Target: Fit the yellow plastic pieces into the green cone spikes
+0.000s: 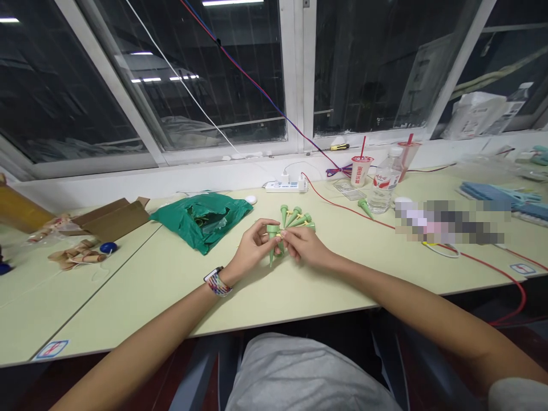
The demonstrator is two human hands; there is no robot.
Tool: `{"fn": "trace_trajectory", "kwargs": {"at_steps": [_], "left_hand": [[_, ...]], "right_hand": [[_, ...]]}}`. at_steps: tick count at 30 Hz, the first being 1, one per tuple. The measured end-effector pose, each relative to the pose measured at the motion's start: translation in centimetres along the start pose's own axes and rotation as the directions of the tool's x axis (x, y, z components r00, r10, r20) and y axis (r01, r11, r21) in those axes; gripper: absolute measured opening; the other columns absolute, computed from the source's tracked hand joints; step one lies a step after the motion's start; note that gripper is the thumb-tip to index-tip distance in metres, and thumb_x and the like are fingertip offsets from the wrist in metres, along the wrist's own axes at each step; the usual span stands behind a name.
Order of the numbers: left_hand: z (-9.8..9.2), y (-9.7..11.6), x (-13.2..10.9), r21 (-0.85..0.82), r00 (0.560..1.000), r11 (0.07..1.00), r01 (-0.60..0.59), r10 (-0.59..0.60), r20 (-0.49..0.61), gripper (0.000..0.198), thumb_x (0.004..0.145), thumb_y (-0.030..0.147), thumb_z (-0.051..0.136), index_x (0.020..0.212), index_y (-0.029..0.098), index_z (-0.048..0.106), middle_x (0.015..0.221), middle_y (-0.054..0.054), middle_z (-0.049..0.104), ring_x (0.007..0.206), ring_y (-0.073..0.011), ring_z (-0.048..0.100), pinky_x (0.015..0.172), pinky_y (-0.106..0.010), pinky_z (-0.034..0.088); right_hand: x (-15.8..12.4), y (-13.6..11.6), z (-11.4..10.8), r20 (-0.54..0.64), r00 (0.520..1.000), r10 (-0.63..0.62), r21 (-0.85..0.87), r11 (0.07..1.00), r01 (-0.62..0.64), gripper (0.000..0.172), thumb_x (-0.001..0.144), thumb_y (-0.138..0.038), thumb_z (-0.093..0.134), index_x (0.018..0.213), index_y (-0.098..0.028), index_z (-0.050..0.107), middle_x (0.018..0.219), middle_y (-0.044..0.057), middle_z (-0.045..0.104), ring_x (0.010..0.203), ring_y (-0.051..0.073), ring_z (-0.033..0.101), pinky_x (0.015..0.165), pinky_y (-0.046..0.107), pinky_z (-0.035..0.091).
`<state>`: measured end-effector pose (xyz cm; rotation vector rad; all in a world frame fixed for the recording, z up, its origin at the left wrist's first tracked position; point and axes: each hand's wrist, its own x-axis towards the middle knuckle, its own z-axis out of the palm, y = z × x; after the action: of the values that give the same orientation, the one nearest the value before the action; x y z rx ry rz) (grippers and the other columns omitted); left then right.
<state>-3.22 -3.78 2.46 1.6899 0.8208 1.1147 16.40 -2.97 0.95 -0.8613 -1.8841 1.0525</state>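
My left hand (256, 246) is closed around a green plastic watering spike (272, 229), its wide cap up and its thin tip pointing down. A small yellow valve piece (279, 234) sticks out from the side of this spike. My right hand (306, 245) pinches that yellow piece between thumb and fingertips, so the two hands nearly meet. Just beyond my fingers, several more green spikes (294, 214) with yellow side pieces lie fanned out on the table. One single green spike (365, 207) rests farther right. Parts of the held spike are hidden by my fingers.
A torn green plastic bag (188, 214) lies to the left, beside an open cardboard box (112, 220) and wooden toys with a blue ball (108, 248). At the back are a power strip (285, 186), a paper cup (360, 171) and a water bottle (382, 185). A red cable (338, 206) crosses the right side.
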Motion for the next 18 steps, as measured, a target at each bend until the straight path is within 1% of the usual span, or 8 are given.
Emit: {"fn": "trace_trajectory", "kwargs": {"at_steps": [2,3,6,8,10,12,15,18], "left_hand": [[0.3,-0.1,0.0,0.038,0.999,0.999,-0.023,0.023,-0.022,0.044,0.092,0.04,0.078,0.127,0.019,0.061,0.078,-0.001,0.07,0.07,-0.0186,0.072,0.069,-0.03,0.056],[0.4,-0.1,0.0,0.028,0.999,1.0,-0.015,0.016,-0.03,0.044,0.092,0.04,0.078,0.127,0.02,0.061,0.077,-0.001,0.069,0.068,-0.0183,0.071,0.068,-0.03,0.056],[0.4,0.1,0.3,-0.122,0.997,0.989,0.077,-0.078,-0.002,0.04,0.09,0.041,0.08,0.119,0.019,0.065,0.078,-0.001,0.068,0.061,-0.0159,0.068,0.063,-0.028,0.054],[0.3,0.3,0.4,-0.229,0.99,0.963,0.14,-0.131,0.055,0.036,0.089,0.042,0.08,0.112,0.018,0.067,0.078,-0.001,0.068,0.058,-0.0143,0.066,0.06,-0.028,0.053],[0.2,0.4,0.4,-0.25,0.988,0.956,0.151,-0.137,0.074,0.036,0.088,0.041,0.081,0.112,0.018,0.067,0.078,-0.001,0.068,0.057,-0.0136,0.066,0.06,-0.027,0.053],[0.1,0.6,0.3,-0.193,0.993,0.975,0.114,-0.107,0.044,0.04,0.088,0.041,0.081,0.118,0.018,0.067,0.078,-0.001,0.068,0.058,-0.014,0.067,0.06,-0.026,0.053],[0.3,0.6,0.0,-0.05,0.999,0.998,0.035,-0.035,-0.01,0.047,0.09,0.042,0.08,0.127,0.018,0.063,0.081,-0.002,0.07,0.061,-0.0167,0.07,0.062,-0.028,0.055],[0.6,0.5,-0.4,0.101,0.997,0.994,-0.043,0.049,-0.061,0.048,0.094,0.043,0.075,0.134,0.02,0.06,0.083,-0.002,0.07,0.064,-0.0188,0.073,0.063,-0.03,0.056]], "right_hand": [[0.3,0.1,0.1,0.072,0.99,0.122,0.132,0.982,-0.131,0.043,0.108,-0.047,0.034,0.074,-0.024,0.046,0.05,-0.005,0.045,0.044,0.015,0.049,0.051,0.027,0.038],[0.3,0.1,0.1,0.058,0.991,0.123,0.11,0.986,-0.129,0.043,0.108,-0.047,0.032,0.074,-0.024,0.046,0.049,-0.005,0.044,0.044,0.015,0.048,0.051,0.027,0.038],[-0.2,-0.1,-0.1,-0.11,0.985,-0.13,-0.297,0.95,0.093,0.036,0.108,-0.044,0.038,0.081,-0.023,0.049,0.063,0.001,0.059,0.055,0.016,0.054,0.056,0.027,0.035],[-0.7,-0.3,-0.3,-0.115,0.932,-0.344,-0.571,0.79,0.221,0.029,0.108,-0.039,0.043,0.087,-0.021,0.052,0.076,0.006,0.067,0.063,0.017,0.056,0.059,0.028,0.031],[-1.0,-0.4,-0.4,-0.08,0.908,-0.411,-0.639,0.721,0.27,0.026,0.108,-0.036,0.043,0.088,-0.021,0.052,0.079,0.007,0.068,0.065,0.017,0.055,0.059,0.029,0.029],[-1.1,-0.4,-0.4,-0.095,0.926,-0.366,-0.531,0.805,0.264,0.028,0.108,-0.035,0.043,0.085,-0.022,0.05,0.074,0.003,0.064,0.064,0.015,0.052,0.06,0.028,0.029],[-0.7,-0.4,0.0,-0.131,0.972,-0.196,-0.159,0.972,0.174,0.035,0.105,-0.04,0.049,0.075,-0.023,0.046,0.062,-0.003,0.053,0.058,0.013,0.047,0.059,0.027,0.033],[-0.3,-0.5,0.3,-0.044,0.998,0.048,0.308,0.951,-0.032,0.038,0.1,-0.046,0.054,0.071,-0.023,0.046,0.052,-0.006,0.045,0.046,0.012,0.04,0.049,0.026,0.03]]}}
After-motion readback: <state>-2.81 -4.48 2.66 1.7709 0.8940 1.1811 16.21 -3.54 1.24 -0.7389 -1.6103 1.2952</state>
